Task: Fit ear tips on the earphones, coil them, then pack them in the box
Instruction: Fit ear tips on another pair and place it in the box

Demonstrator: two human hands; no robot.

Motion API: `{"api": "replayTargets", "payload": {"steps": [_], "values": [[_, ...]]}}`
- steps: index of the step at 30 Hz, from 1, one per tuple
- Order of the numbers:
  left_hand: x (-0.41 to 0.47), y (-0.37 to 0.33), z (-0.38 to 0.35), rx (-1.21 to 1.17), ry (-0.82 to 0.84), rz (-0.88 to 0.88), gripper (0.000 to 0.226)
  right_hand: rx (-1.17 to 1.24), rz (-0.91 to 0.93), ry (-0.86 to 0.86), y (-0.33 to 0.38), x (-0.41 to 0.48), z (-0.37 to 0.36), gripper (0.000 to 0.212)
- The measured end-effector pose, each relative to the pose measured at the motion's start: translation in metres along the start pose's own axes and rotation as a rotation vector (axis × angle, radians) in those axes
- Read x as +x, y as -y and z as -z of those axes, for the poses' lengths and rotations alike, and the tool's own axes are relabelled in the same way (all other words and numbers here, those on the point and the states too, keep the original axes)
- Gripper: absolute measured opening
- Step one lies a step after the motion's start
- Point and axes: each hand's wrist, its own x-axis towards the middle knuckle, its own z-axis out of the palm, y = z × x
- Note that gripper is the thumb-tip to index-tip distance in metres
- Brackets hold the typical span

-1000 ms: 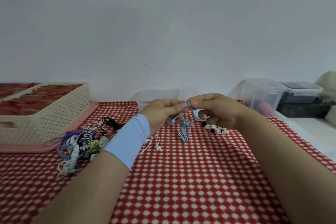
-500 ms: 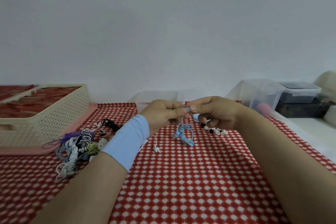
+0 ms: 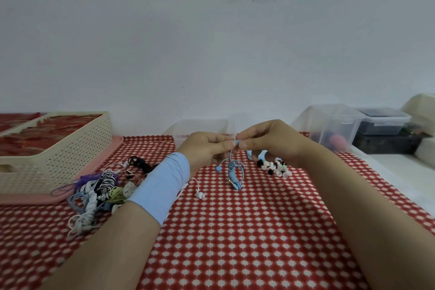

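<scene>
- Head view, the hands: the left hand [image 3: 207, 148] and the right hand [image 3: 266, 141] meet fingertip to fingertip above the red-and-white checked tablecloth [image 3: 235, 231]. Both pinch one small light-blue earbud [image 3: 237, 142] between them.
- Head view, what changed: over the last second the pinch has not opened or shifted. The hands have only sunk a little, and the hanging cable has swung and settled lower. I judge the tip is still being pressed on, so coiling and packing are not yet begun.
- Head view, the task's thing: the light-blue earphone cable [image 3: 235, 174] hangs from the pinch in a loose bundle. Its long axis is near vertical, and the plug end is lowest. Whether that end touches the cloth I cannot tell. The second blue bud [image 3: 219, 169] dangles just left of the bundle.
- Head view, the held bud: it lies roughly across, from hand to hand. Which way its nozzle faces is hidden by the fingers.
- Head view, supplies: a scatter of small black, white and green ear tips [image 3: 275, 168] lies under the right hand. A clear plastic box [image 3: 200, 127] stands behind the hands. A tangled heap of mixed earphones [image 3: 98, 193] lies beside the left forearm.
</scene>
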Motion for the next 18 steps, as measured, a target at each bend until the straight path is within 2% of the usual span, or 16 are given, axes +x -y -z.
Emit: {"api": "replayTargets", "payload": {"steps": [4, 11, 14, 18], "values": [[0.000, 0.000, -0.001, -0.055, 0.003, 0.023, 0.017, -0.096, 0.089, -0.112, 0.003, 0.003, -0.007, 0.010], [0.000, 0.000, -0.001, -0.161, 0.009, 0.105, 0.014, -0.135, 0.170, -0.129, 0.004, 0.004, -0.012, 0.008], [-0.001, 0.000, 0.002, -0.197, 0.034, 0.105, 0.013, -0.082, 0.132, -0.090, 0.005, 0.001, -0.010, 0.011], [-0.003, -0.004, 0.005, -0.175, 0.091, 0.080, 0.014, 0.105, 0.011, 0.011, 0.003, -0.004, -0.002, 0.016]]}}
